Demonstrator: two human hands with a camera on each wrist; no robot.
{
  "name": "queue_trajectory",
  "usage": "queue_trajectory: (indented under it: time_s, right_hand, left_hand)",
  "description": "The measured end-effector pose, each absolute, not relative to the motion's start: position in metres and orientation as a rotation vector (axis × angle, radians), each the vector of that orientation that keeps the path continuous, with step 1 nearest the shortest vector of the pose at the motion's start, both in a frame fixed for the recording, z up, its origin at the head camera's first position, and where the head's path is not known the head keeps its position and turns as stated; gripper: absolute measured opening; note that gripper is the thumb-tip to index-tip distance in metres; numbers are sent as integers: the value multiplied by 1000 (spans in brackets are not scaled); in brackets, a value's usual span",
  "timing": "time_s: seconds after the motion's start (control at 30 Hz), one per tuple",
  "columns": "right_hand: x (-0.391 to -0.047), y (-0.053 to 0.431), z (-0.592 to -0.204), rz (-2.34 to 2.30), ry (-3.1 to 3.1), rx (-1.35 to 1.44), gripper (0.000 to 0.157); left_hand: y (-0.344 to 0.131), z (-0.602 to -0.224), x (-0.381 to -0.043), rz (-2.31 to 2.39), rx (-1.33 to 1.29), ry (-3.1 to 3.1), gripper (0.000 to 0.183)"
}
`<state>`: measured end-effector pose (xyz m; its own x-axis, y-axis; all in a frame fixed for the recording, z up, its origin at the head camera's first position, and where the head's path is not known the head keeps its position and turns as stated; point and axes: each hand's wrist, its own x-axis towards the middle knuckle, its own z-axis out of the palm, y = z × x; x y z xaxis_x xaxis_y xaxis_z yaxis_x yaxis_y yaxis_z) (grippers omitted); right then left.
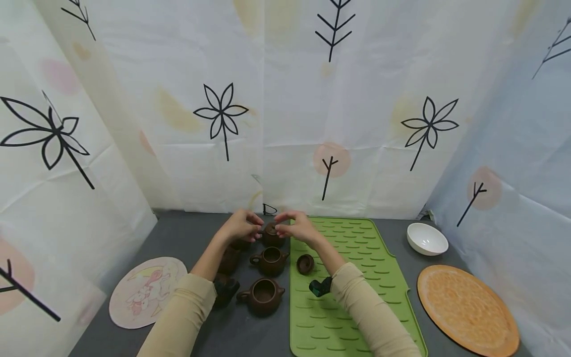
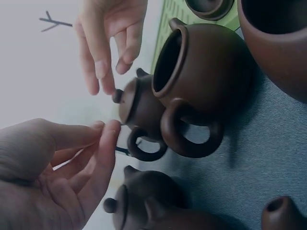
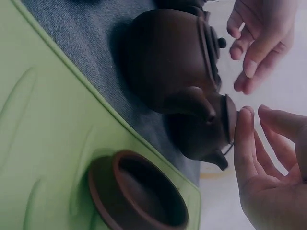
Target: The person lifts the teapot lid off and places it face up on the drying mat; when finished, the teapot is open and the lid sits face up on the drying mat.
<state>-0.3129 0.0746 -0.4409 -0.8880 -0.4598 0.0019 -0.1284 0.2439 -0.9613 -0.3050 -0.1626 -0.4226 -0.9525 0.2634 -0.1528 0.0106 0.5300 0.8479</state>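
Beside the lidded teapot (image 1: 272, 240) at the worktop's (image 1: 178, 238) back, the left hand's (image 1: 243, 226) fingertips nearly meet and the right hand's (image 1: 299, 227) part slightly, both grips empty; light, centred knob (image 2: 116, 97) contact should keep the lid (image 2: 126, 103) level.

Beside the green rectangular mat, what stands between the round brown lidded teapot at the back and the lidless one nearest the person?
Another lidless round brown teapot; the head view shows it between the lidded teapot and the nearest teapot.
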Motion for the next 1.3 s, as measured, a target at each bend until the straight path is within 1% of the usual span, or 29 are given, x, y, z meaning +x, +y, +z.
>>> queue_trajectory:
  time_s: [0.2, 0.53, 0.8, 1.07, 1.3]
  right_hand:
    - [-315, 63, -449, -1724, 2227, -464, 35]
    - [-318, 59, -455, -1763, 2229, -367, 31]
    - [-316, 62, -456, -1738, 2247, -396, 35]
    - [-315, 64, -453, -1779, 2241, -417, 29]
    - [-310, 74, -445, -1800, 2237, -476, 29]
  left_hand:
    - [-162, -431, -313, 1372, 146, 2489, 26]
    - [-164, -439, -321, 1396, 109, 2427, 24]
    - [-169, -440, -320, 1441, 99, 2351, 26]
    - [-169, -443, -322, 1464, 95, 2326, 26]
    - [-169, -443, -322, 1463, 103, 2341, 25]
